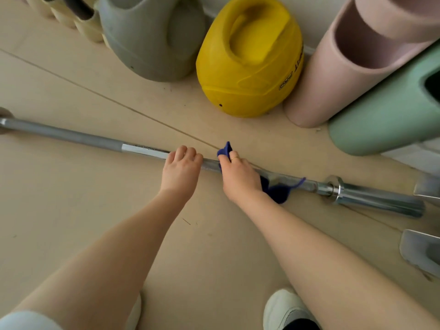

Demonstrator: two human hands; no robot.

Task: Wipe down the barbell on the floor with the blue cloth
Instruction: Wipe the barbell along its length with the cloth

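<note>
A long steel barbell [95,140] lies on the beige floor, running from the left edge to its chrome sleeve at the right. My left hand [182,169] rests on top of the shaft near its middle, fingers curled over it. Just to its right, my right hand [238,175] presses the blue cloth [278,192] around the shaft. One corner of the cloth sticks up past my fingers and the rest trails toward the collar.
Soft weight bags stand behind the bar: a grey bag [152,36], a yellow bag [250,58], a pink bag [357,60] and a green bag [385,110]. Metal pieces [419,251] lie at the right edge. My white shoe [283,308] is at the bottom.
</note>
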